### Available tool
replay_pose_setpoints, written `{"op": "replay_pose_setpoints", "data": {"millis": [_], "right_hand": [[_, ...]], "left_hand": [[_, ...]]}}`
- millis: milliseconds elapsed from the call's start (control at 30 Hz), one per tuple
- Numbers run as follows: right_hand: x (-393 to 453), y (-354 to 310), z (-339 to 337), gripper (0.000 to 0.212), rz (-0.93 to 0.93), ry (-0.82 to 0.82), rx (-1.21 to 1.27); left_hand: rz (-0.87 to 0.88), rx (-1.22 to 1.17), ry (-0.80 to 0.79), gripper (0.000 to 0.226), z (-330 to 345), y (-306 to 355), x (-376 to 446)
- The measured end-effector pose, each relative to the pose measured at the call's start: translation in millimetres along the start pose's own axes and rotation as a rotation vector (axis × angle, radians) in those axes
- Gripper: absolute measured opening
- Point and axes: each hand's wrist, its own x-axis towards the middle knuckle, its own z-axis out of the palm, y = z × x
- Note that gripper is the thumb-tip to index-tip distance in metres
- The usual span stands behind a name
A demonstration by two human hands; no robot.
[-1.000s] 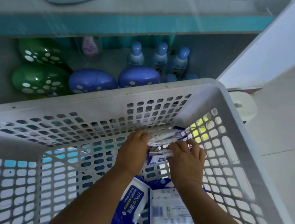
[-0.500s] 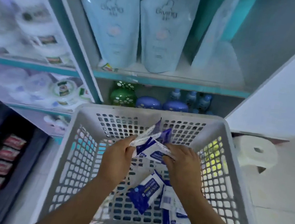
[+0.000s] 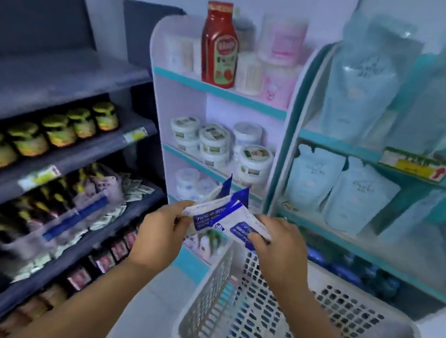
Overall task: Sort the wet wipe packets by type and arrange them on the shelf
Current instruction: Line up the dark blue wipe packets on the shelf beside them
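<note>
Hands and packets [image 3: 226,220] lifted out of basket [image 3: 200,301], now mid-frame before the shelves [image 3: 217,89]. Left hand [image 3: 160,234] pinches the stack's left end, right hand [image 3: 279,248] grips its right end. More packets in basket, bottom right.

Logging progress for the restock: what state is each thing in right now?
Wet wipe packets: bunched, held above the basket.
Left hand: grips the packets.
Right hand: grips the packets.
Basket: few packets left inside.
Red bottle: upright, capped, top shelf.
</note>
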Motion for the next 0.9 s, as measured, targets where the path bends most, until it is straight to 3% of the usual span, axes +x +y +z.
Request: {"op": "replay_pose_setpoints", "data": {"millis": [433,733,900], "right_hand": [[59.2,-284.7,68.2,0.032,-0.369,0.032,0.207],[70.4,-451.8,123.5,0.031,-0.569,0.095,0.236],[75.7,-516.7,148.4,0.029,-0.641,0.056,0.239]], "left_hand": [[-0.087,0.071,0.401,0.030,-269.6,-94.8,-17.9],[-0.138,0.126,0.515,0.029,-413.3,-174.9,-28.3],[-0.243,0.180,0.539,0.015,-463.4,-214.1,-27.7]]}}
